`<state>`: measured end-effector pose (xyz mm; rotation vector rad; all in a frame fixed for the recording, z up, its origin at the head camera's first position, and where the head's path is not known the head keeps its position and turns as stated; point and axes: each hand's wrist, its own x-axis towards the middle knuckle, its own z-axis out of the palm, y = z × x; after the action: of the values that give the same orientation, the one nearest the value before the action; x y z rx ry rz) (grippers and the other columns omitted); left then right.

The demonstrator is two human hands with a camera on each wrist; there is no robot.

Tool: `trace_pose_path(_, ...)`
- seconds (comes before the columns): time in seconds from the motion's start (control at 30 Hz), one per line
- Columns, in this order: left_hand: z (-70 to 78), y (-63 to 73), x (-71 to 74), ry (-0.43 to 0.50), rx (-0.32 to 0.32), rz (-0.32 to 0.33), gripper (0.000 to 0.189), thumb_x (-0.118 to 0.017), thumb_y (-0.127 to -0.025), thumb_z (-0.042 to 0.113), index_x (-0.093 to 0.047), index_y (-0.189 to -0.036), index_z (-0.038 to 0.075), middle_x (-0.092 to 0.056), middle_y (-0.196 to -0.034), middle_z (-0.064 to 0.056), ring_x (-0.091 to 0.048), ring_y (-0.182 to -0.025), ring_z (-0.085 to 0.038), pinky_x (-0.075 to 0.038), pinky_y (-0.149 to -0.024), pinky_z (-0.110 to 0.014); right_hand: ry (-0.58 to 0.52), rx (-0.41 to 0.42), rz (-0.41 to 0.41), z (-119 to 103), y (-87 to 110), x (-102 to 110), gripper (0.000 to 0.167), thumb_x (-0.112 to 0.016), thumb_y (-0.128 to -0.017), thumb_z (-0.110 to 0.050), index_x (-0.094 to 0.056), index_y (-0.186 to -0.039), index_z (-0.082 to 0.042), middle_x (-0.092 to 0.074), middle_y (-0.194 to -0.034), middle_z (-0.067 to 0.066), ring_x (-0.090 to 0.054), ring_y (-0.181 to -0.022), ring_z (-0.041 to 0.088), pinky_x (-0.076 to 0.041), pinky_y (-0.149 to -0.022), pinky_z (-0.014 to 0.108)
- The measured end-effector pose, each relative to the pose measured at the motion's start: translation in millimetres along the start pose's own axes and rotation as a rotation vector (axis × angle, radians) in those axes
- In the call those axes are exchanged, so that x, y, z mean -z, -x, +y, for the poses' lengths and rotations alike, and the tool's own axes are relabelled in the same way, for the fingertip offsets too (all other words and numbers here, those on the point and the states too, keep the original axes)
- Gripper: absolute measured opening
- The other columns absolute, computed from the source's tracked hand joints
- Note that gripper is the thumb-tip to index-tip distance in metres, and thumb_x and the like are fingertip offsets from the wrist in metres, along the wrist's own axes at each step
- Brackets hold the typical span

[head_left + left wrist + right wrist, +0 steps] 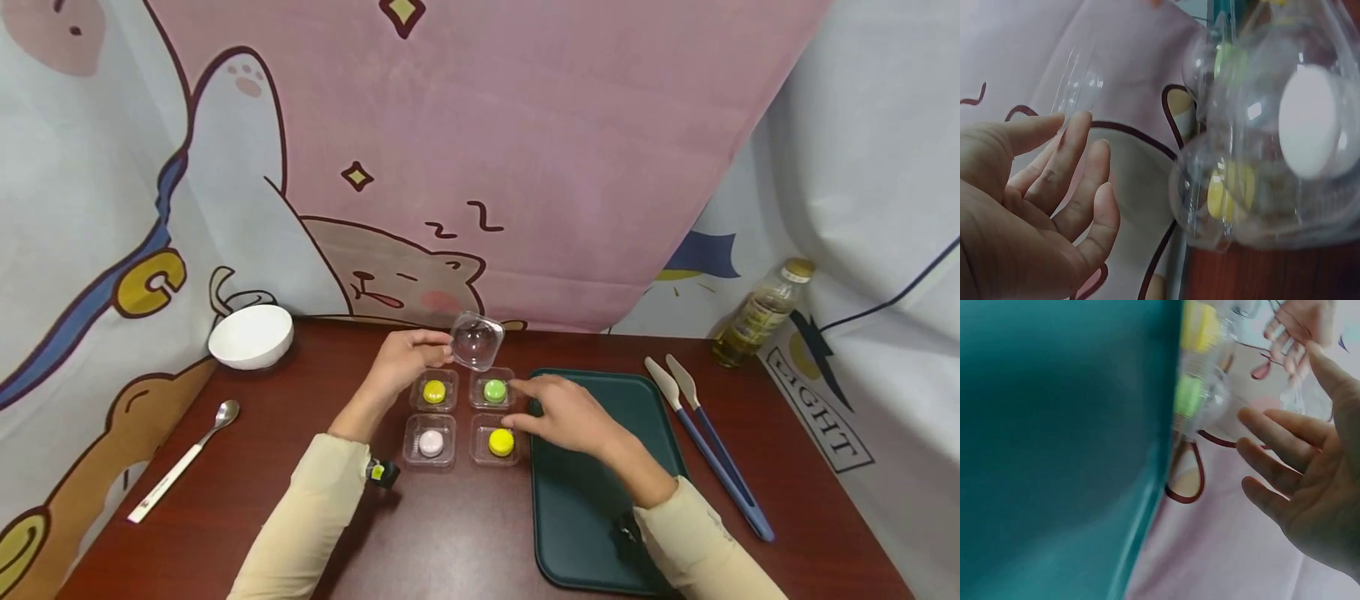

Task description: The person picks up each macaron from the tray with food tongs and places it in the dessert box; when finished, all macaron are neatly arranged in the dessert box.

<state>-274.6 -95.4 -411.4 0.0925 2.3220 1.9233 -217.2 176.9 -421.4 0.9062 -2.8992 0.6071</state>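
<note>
My left hand (396,362) pinches the edge of a clear plastic domed lid (477,340) between thumb and fingers, holding it tilted up above the back boxes. Below it, small clear plastic boxes stand in two rows, each with one macaron. The back row has a yellow macaron (434,392) and a green macaron (495,391). In front are a pale pink macaron (431,443) and a second yellow macaron (501,442). My right hand (566,414) hovers with spread fingers beside the right-hand boxes, over the tray's edge. The right wrist view shows nothing in its fingers (1272,440).
A dark green tray (600,517) lies right of the boxes, with blue-handled tongs (716,450) beyond it. An oil bottle (759,317) stands at the back right. At the left are a white bowl (251,337) and a white-handled spoon (183,462). A printed cloth (562,167) hangs behind the table.
</note>
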Motion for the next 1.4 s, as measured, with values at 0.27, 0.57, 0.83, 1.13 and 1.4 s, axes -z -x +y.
trace_pose_path(0.27,5.0,6.4,-16.7,-0.082,-0.045,-0.010,0.023,-0.071,-0.092,0.014,-0.076,-0.113,0.006,-0.079,-0.095,-0.015,-0.074,-0.096,-0.038,-0.061,-0.076,-0.040,-0.192,-0.142,0.189,3.2,-30.2,10.7,0.041,-0.065,-0.099,-0.037,-0.071,-0.128,-0.009,-0.060,-0.059,-0.001,-0.027,-0.040,0.004,-0.029,-0.045,0.023)
trace_pose_path(0.57,1.8,9.2,-26.4,-0.101,-0.066,-0.031,0.019,-0.073,-0.089,0.012,-0.077,-0.108,0.008,-0.080,-0.093,-0.010,-0.072,-0.098,-0.040,-0.055,-0.067,-0.029,-0.286,-0.230,0.307,5.3,-41.6,6.3,0.023,-0.065,-0.099,-0.021,-0.079,-0.113,-0.010,-0.079,-0.081,0.001,-0.059,-0.055,0.006,-0.032,-0.045,0.022)
trace_pose_path(0.83,0.9,13.8,-24.9,-0.154,-0.055,-0.134,0.042,-0.069,-0.096,0.034,-0.068,-0.129,0.008,-0.078,-0.108,-0.015,-0.073,-0.105,-0.035,-0.058,-0.092,-0.049,-0.158,-0.196,0.452,5.1,-41.7,4.3,0.013,-0.072,-0.092,-0.020,-0.081,-0.098,-0.013,-0.079,-0.082,0.001,-0.052,-0.049,0.004,-0.035,-0.046,0.022)
trace_pose_path(1.13,9.7,16.9,-24.3,-0.148,-0.001,-0.236,0.075,-0.052,-0.097,0.064,-0.059,-0.140,0.002,-0.075,-0.119,-0.014,-0.070,-0.115,-0.034,-0.056,-0.096,-0.050,0.065,-0.013,0.658,5.9,-38.4,-1.3,0.010,-0.078,-0.088,-0.019,-0.081,-0.095,-0.014,-0.080,-0.083,0.000,-0.030,-0.043,-0.002,-0.027,-0.042,0.021)
trace_pose_path(1.4,10.8,17.9,-23.3,-0.128,0.063,-0.254,0.073,-0.062,-0.093,0.062,-0.063,-0.136,0.003,-0.074,-0.124,-0.012,-0.068,-0.117,-0.034,-0.054,-0.096,-0.051,0.114,0.043,0.672,4.8,-35.0,-1.3,0.010,-0.078,-0.088,-0.019,-0.080,-0.097,-0.015,-0.079,-0.084,0.000,-0.043,-0.044,0.004,-0.035,-0.043,0.023)
